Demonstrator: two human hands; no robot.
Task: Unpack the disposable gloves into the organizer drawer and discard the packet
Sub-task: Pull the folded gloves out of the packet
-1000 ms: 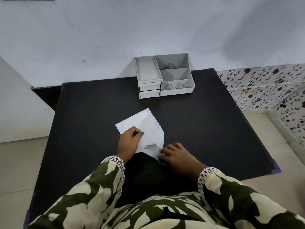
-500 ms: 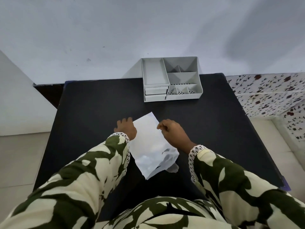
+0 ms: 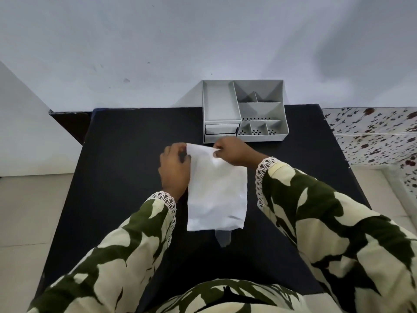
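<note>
A white paper packet [image 3: 216, 195] hangs upright above the black table [image 3: 126, 159], held by its top edge. My left hand [image 3: 174, 169] pinches the top left corner and my right hand [image 3: 234, 151] pinches the top right corner. A strip of clear plastic glove [image 3: 223, 238] pokes out below the packet's bottom edge. The grey organizer [image 3: 244, 110] stands at the table's far edge against the wall, just beyond my hands. Its small drawers [image 3: 221, 129] at the front left look shut.
The white wall rises right behind the organizer. A white panel [image 3: 27, 132] stands to the left of the table. A flower-patterned surface [image 3: 372, 136] lies to the right, and pale floor tiles [image 3: 24, 218] flank the table on both sides.
The packet lay flat on the table; both hands have moved from its near end to its far edge, gripped it and lifted it upright. A glove strip now shows below it.
</note>
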